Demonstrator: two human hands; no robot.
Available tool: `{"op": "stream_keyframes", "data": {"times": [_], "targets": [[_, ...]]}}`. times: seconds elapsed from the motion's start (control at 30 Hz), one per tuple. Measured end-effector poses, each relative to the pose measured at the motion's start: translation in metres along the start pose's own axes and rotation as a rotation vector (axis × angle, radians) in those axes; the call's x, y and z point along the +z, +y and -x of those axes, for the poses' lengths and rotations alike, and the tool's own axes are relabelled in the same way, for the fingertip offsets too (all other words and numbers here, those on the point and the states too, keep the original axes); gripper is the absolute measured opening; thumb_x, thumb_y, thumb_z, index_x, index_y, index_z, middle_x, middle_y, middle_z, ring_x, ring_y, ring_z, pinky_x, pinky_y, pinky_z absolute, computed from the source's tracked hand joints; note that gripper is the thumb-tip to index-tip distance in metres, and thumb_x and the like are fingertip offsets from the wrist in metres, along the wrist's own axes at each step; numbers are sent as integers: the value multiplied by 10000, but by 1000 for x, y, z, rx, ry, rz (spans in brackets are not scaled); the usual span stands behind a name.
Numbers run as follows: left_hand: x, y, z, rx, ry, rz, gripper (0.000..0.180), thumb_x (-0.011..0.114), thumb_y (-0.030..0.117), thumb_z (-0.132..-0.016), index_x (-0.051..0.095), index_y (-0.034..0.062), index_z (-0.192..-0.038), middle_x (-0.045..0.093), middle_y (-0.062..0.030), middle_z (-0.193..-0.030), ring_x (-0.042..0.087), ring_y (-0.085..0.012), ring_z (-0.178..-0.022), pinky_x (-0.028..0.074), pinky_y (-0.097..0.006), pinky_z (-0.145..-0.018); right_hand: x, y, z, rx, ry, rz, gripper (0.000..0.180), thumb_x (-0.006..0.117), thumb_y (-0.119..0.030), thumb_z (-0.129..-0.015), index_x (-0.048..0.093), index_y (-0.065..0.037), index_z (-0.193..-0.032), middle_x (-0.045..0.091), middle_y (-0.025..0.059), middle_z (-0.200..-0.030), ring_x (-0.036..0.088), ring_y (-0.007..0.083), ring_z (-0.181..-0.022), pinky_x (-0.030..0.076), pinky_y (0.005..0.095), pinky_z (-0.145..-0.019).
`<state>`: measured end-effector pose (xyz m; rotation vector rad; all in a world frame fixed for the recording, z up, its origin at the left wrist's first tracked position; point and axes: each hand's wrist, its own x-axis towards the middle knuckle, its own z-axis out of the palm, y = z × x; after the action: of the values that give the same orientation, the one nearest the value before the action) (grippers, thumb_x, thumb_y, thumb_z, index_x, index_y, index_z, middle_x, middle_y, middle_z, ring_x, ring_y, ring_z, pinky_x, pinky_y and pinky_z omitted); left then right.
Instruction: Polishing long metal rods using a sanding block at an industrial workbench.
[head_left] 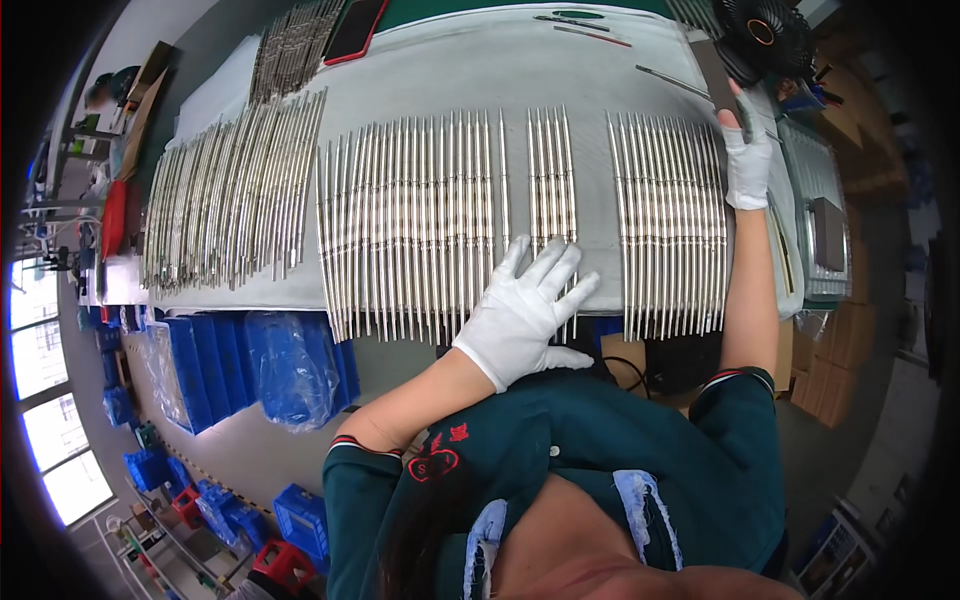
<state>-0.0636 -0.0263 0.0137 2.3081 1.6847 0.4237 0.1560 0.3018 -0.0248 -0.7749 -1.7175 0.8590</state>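
Note:
Slim silver metal rods lie side by side on the grey table cover, pointing away from me. My left hand (525,315), in a white glove, is spread open. Its fingertips rest on the lower part of a small group of rods (552,180), beside a wide middle row (405,220). My right hand (748,165), in a white glove with bare fingertips, is closed on the near end of a flat grey-brown bar (711,75). It is beyond the right-hand row of rods (672,220), next to the fan.
More rods (235,195) lie at the left, with another bundle (295,50) behind. A red-edged phone (355,30), tweezers-like tools (590,30) and a black fan (765,35) are at the back. A grey block (828,233) sits on a clear tray at right. Blue bins (215,365) stand below.

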Motion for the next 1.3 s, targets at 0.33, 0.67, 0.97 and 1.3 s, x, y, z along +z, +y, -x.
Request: {"op": "stream_keyframes", "data": {"times": [0.33,0.67,0.97,1.3], "targets": [[2,1,-5,38,-33,28,932,700,691,-778,529,88,-1467,509,-211,-1482,423,-378,-1449,236,-643,-1201,-2,0,0,14,-8,14,536,748,-240,-978,590,-33,-1446,621,61,-1430,559,155,-1305,392,306,-1135],[-16,-10,24,-64,-50,-70,929,727,674,-764,525,90,-1458,507,-198,-1467,428,-360,-1434,248,-639,-1192,-2,6,-1,-35,-21,58,515,742,-246,-983,606,-42,-1436,642,43,-1406,581,136,-1271,400,290,-1119],[-1,4,-7,63,42,196,941,720,632,-810,449,71,-1515,466,-266,-1487,415,-441,-1430,261,-602,-1188,-2,8,0,23,-3,41,508,729,-236,-992,600,-31,-1440,634,52,-1422,574,142,-1287,397,297,-1128],[-31,-34,57,-294,67,-186,1095,732,741,-705,459,56,-1514,493,-282,-1468,464,-453,-1394,268,-677,-1135,-1,10,0,65,4,42,483,716,-211,-999,605,-49,-1440,639,53,-1425,568,149,-1305,387,292,-1131]]}}
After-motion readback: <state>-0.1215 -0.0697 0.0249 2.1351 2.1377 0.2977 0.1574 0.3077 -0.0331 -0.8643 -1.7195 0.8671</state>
